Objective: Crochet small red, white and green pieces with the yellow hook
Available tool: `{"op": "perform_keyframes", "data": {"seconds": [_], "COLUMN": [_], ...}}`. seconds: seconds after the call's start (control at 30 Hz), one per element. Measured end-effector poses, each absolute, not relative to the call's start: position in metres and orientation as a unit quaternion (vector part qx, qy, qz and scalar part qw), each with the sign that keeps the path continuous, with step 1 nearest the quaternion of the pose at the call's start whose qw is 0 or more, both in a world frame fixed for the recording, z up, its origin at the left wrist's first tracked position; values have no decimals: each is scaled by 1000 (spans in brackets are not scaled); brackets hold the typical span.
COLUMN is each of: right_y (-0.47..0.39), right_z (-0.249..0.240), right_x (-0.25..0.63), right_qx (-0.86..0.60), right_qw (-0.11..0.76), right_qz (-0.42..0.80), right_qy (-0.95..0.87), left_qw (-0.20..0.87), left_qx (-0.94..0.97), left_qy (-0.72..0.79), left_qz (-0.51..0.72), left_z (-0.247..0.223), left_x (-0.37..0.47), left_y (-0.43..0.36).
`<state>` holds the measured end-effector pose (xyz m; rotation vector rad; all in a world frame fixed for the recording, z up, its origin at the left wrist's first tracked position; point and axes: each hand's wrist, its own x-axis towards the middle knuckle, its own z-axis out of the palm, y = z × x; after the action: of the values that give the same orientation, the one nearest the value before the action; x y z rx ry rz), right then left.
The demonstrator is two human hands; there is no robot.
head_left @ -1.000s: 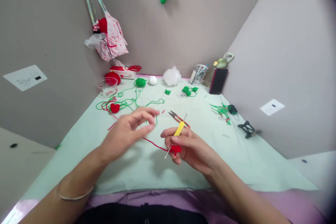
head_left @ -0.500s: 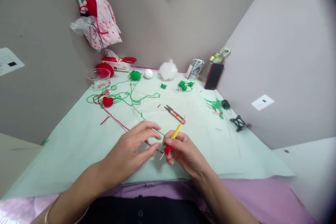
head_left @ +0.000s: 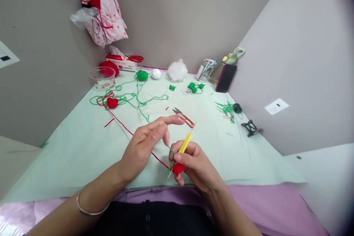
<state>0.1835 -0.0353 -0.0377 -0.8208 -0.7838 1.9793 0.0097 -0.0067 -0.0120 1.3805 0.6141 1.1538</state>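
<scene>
My right hand (head_left: 193, 162) is closed round a yellow-handled crochet hook (head_left: 184, 143) and a small red crocheted piece (head_left: 177, 169). Green yarn (head_left: 171, 150) and red yarn (head_left: 159, 159) run to this piece, and a short green end sticks out below my thumb. To the left, my left hand (head_left: 146, 140) is raised with the index finger stretched toward the orange snips (head_left: 184, 117). Its thumb and other fingers are bent near the green yarn; whether they touch the strand I cannot tell. The snips lie on the cloth behind the hook.
On the pale cloth (head_left: 204, 169) are tangled yarn, a red heart-shaped piece (head_left: 112, 103), a green ball (head_left: 142, 75), a white ball (head_left: 156, 73) and white stuffing (head_left: 177, 70). A plastic tub (head_left: 102, 77) stands back left; a phone (head_left: 226, 77) and a black stand (head_left: 251, 128) are at the right.
My left hand has turned, its index finger now reaching forward and right, with the thumb drawn up. The red piece and hook tip sit slightly lower. The view has shifted a little.
</scene>
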Motion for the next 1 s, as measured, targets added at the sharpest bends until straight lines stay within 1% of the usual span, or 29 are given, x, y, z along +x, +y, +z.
{"op": "perform_keyframes", "data": {"seconds": [0.1,0.23,0.33,0.37,0.4,0.43,0.5,0.63,0.7,0.77,0.9,1.0], "right_y": [-33,-31,-33,-34,-35,-36,-35,-31,-29,-29,-30,-32], "right_z": [-37,-41,-45,-47,-49,-51,-55,-62,-65,-66,-66,-65], "right_x": [186,188,188,188,188,188,189,188,186,185,183,184], "right_qx": [-328,-319,-299,-293,-288,-284,-283,-299,-302,-299,-296,-300], "right_qw": [424,420,400,391,383,378,379,398,403,404,404,409], "right_qz": [785,791,807,812,817,820,820,810,809,811,814,812], "right_qy": [-311,-311,-315,-318,-321,-323,-323,-310,-303,-299,-293,-288], "left_qw": [471,397,308,267,231,225,207,136,106,100,128,140], "left_qx": [697,783,814,826,841,846,843,827,828,839,858,853], "left_qy": [298,305,373,412,445,455,480,531,535,519,482,484], "left_qz": [451,369,322,277,205,165,129,124,131,132,126,138], "left_z": [-13,-3,5,7,7,8,9,17,18,14,-11,-31], "left_x": [2,-5,-11,-15,-21,-27,-40,-45,-29,-5,52,85], "left_y": [0,24,53,64,74,85,106,146,164,180,201,209]}}
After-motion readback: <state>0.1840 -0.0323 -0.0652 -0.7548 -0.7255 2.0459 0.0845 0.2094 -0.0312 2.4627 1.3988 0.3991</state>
